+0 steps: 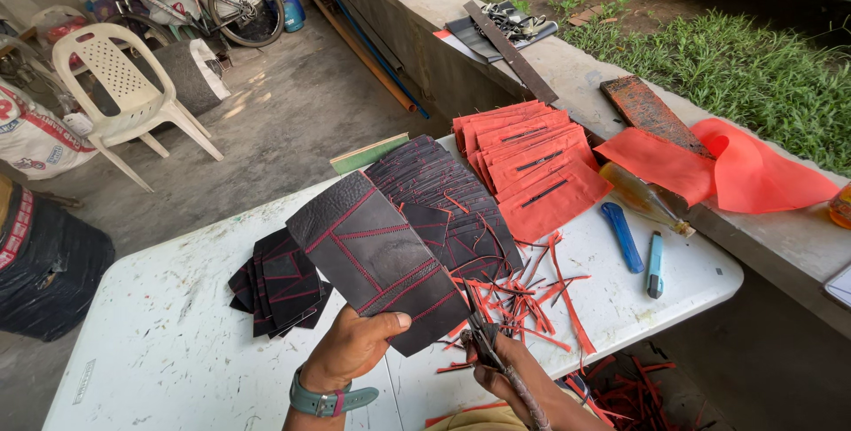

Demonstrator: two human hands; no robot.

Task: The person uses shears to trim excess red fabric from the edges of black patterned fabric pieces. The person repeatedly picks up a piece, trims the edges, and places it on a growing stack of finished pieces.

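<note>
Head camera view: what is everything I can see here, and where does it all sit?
stitched panel: one, black with red seams, held up in the left hand
scissors: one pair, dark, in the right hand
black panels: a fanned stack, table centre
small black pieces: a pile, table left
red panels: a stack, table far edge
red offcuts: many strips, table near the hands
utility knives: two, blue, table right
table: one, white
red sheets: several, concrete ledge
chair: one, white plastic, floor left
bicycle: one, far back
left hand: wears a teal watch
right hand: grips the scissors
</note>
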